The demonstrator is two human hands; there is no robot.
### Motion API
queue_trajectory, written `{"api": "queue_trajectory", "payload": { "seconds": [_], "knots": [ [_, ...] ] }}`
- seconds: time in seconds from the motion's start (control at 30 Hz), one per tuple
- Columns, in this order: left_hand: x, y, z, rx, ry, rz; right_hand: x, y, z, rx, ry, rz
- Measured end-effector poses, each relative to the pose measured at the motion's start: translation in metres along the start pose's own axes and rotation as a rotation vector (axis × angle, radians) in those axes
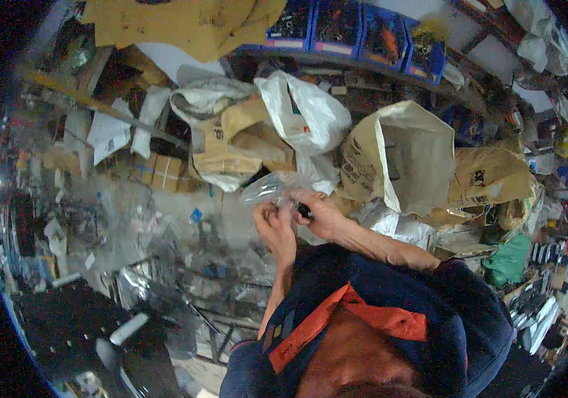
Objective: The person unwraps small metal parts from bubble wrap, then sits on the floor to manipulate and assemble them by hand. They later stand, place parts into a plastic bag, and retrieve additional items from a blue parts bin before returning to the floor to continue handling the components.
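A small clear plastic bag [265, 190] is held up in front of my chest, gathered between both hands. My left hand [274, 227] has its fingers closed on the bag's lower edge. From the right, my right hand [320, 213] pinches the same bag, its fingers bent. A small dark thing [304, 210] shows by my right fingers; its kind is too small to tell. Just beyond the hands stand a brown paper sack [244, 126] and a white plastic sack [307, 109]. What is inside the clear bag cannot be made out.
A large open paper sack [423, 152] stands right of my hands, with another brown sack [493, 176] beside it. Blue bins [337, 46] with small parts line the far side. Cardboard boxes [164, 174] sit at the left. A green bag [508, 260] lies at the right.
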State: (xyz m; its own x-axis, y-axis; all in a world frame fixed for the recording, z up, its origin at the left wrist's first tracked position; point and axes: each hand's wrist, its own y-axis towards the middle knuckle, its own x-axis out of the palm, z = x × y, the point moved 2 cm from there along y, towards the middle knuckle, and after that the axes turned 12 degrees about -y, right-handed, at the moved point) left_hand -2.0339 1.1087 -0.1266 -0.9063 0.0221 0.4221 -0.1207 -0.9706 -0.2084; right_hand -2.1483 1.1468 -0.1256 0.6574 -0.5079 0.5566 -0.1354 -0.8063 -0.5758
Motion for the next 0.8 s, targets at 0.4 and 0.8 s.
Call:
{"api": "queue_trajectory", "payload": {
  "seconds": [0.4,0.8],
  "knots": [
    [-0.032,0.116,0.070,0.228,0.397,-0.487,0.092,0.096,0.019,-0.163,-0.139,0.168],
    [-0.067,0.142,0.100,0.418,0.728,-0.160,0.151,0.134,0.032,0.002,-0.179,0.101]
  ]
}}
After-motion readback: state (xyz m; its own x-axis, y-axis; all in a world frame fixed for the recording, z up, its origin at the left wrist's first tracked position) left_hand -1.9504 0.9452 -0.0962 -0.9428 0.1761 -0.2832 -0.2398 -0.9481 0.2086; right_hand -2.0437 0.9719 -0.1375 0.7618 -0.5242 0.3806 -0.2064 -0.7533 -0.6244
